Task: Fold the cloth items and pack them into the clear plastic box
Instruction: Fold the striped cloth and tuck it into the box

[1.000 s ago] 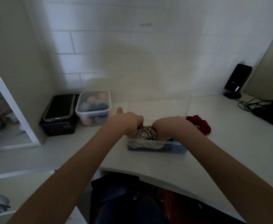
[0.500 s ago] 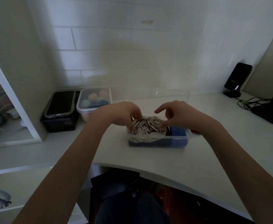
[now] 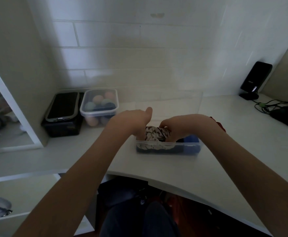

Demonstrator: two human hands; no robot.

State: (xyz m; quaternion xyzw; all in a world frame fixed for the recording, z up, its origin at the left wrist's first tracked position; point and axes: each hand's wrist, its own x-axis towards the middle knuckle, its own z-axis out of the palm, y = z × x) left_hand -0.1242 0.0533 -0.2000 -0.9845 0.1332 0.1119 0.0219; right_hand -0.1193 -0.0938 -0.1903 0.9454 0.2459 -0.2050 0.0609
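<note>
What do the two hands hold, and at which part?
Left hand and right hand press the striped cloth by its two sides into the clear plastic box.

Cream black-striped cloth [image 3: 155, 134], blue cloth [image 3: 192, 141], red cloth [image 3: 221, 125].

Both my forearms are bare and reach forward toward twelve o'clock, converging. My left hand [image 3: 131, 122] is knuckles-up, thumb sticking out toward one o'clock, fingers curled downward and hidden below the knuckles. My right hand [image 3: 184, 125] mirrors it at about three o'clock of the left, wrist bent, fingers tucked down out of sight. Whether either grip is closed, I cannot tell.
</note>
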